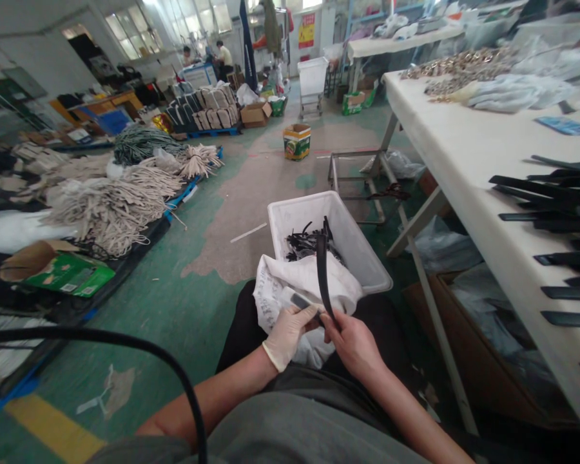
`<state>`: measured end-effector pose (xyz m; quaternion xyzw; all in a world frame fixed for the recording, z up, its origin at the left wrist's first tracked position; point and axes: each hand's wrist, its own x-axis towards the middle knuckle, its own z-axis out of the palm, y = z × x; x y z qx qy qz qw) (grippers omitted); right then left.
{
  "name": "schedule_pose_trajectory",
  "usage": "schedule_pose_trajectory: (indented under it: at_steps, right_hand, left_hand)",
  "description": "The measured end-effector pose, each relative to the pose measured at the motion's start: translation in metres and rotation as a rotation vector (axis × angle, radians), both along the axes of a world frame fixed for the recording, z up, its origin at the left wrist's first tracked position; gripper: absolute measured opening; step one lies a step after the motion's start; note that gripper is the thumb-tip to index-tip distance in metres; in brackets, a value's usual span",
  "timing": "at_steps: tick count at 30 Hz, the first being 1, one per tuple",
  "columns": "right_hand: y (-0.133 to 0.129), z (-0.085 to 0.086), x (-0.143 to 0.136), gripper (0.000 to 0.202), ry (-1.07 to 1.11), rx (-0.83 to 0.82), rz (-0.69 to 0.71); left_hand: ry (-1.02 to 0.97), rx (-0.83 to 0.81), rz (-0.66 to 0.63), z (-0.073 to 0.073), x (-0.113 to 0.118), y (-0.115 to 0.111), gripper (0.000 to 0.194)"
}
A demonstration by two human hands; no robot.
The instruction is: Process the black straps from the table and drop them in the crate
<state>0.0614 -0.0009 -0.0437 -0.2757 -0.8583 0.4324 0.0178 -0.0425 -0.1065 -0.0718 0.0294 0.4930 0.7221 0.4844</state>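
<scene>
My left hand (286, 332), in a thin pale glove, is closed on a flat dark grey piece (299, 301) that sticks out past the fingertips; a whitish part lies beside it, and I cannot make out its kind. Bare, my right hand (355, 341) pinches a long black strap (322, 270), which stands up and curves slightly. The fingertips of both hands almost meet, and the fingers hide how strap and grey piece relate. Under the hands a white cloth sack (270, 293) with dark print covers my lap. It overlaps the near rim of a white plastic bin (360, 248) holding black strap pieces (302, 243).
A white-topped table (444, 148) on my right bears many black straps (551, 193), metal parts (464, 67) and white gloves (519, 93). Bundles of beige cords (106, 206) lie to the left. A black cable (140, 341) arcs across the near left. Two people sit far back.
</scene>
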Motion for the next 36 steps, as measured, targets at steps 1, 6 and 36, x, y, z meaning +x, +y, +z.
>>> schedule_pose_trajectory:
  at_steps: [1,6,36]
  right_hand:
    - [0.003,0.001,0.001,0.044,-0.001,-0.068,0.021]
    - [0.017,0.011,0.008,0.048,-0.056,-0.434,0.150]
    - [-0.006,-0.009,-0.041,0.045,-0.071,-0.199,0.265]
  left_hand:
    - [-0.003,0.021,0.007,0.003,-0.005,-0.001,0.034]
    - [0.010,0.012,0.275,0.022,-0.049,-0.013,0.039]
    - [-0.049,0.126,0.280,-0.010,-0.034,-0.021,0.032]
